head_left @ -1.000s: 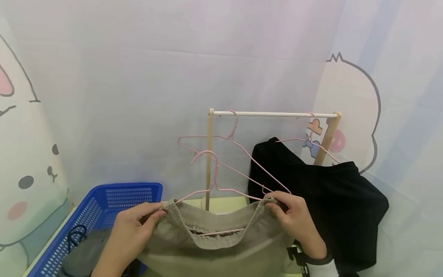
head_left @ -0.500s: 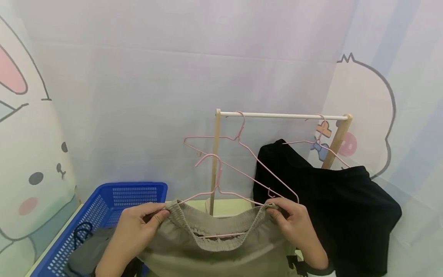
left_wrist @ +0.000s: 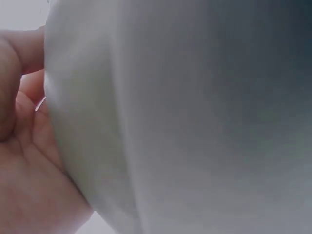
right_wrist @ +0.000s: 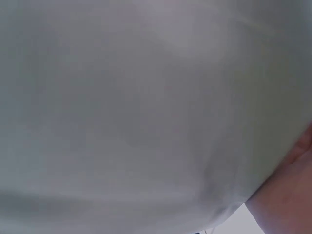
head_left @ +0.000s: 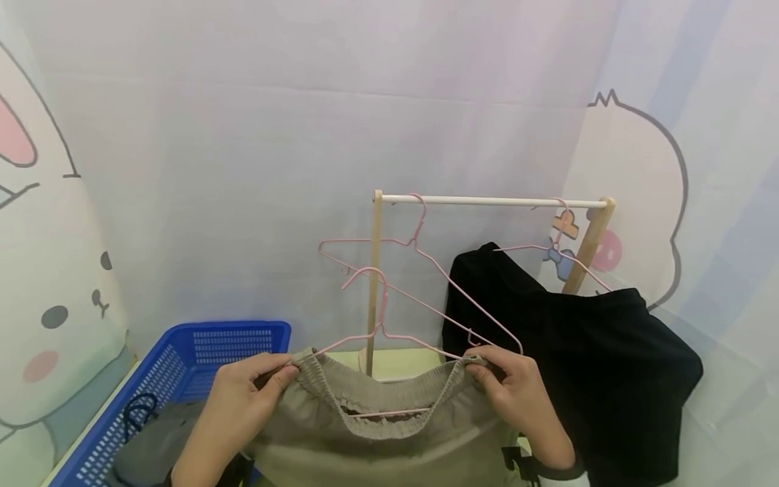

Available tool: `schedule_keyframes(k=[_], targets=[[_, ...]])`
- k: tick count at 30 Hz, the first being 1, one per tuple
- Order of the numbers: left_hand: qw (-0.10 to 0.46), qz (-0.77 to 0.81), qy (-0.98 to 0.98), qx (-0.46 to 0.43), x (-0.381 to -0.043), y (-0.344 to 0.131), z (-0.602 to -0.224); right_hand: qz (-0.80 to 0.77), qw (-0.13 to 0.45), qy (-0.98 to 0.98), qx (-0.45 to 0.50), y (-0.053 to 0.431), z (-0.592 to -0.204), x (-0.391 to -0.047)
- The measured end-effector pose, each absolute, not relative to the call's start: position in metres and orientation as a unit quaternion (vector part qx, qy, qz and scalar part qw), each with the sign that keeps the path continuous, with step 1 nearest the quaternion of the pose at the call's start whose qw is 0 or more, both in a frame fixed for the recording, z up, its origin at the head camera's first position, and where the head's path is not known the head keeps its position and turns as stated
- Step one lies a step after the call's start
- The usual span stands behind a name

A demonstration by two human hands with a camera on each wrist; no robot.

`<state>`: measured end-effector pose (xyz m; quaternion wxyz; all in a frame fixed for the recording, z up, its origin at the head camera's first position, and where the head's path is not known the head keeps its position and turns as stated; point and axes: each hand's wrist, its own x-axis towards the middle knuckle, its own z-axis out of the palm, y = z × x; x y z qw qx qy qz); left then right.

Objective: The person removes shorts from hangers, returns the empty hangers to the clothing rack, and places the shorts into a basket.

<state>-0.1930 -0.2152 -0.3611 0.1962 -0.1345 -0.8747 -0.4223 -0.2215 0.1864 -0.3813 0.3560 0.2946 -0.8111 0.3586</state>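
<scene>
Olive bottoms (head_left: 389, 463), likely light, soft; my left grip (head_left: 246, 399), right grip (head_left: 514, 392) pinch elastic waistband (head_left: 389, 427) ends, best hold; pink hanger (head_left: 381, 318) partly inside.

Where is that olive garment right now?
In the head view, the olive garment is at the bottom centre, its waistband pinched by the left hand and right hand around a pink hanger, right of the blue basket.

Pale backdrop (head_left: 243, 149) with cartoon figures (head_left: 67, 270)

Downward head view, wrist close-ups sharing fabric (left_wrist: 195, 126)
</scene>
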Motion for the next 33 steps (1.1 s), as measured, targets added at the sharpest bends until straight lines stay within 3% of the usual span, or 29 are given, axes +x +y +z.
schedule_keyframes(k=[8,15,26,33], targets=[[0.309,-0.395,-0.836,-0.221,-0.196,-0.191,-0.368,0.379,0.325,-0.805,0.319,0.179,-0.382,-0.221],[0.372,-0.379,-0.814,-0.236,-0.197,-0.172,-0.368,0.382,0.304,-0.799,0.351,0.167,-0.385,-0.222],[0.383,-0.383,-0.808,-0.233,-0.198,-0.170,-0.368,0.381,0.291,-0.796,0.370,0.159,-0.386,-0.221],[0.377,-0.393,-0.804,-0.240,-0.200,-0.174,-0.369,0.384,0.237,-0.823,0.346,0.167,-0.384,-0.218]])
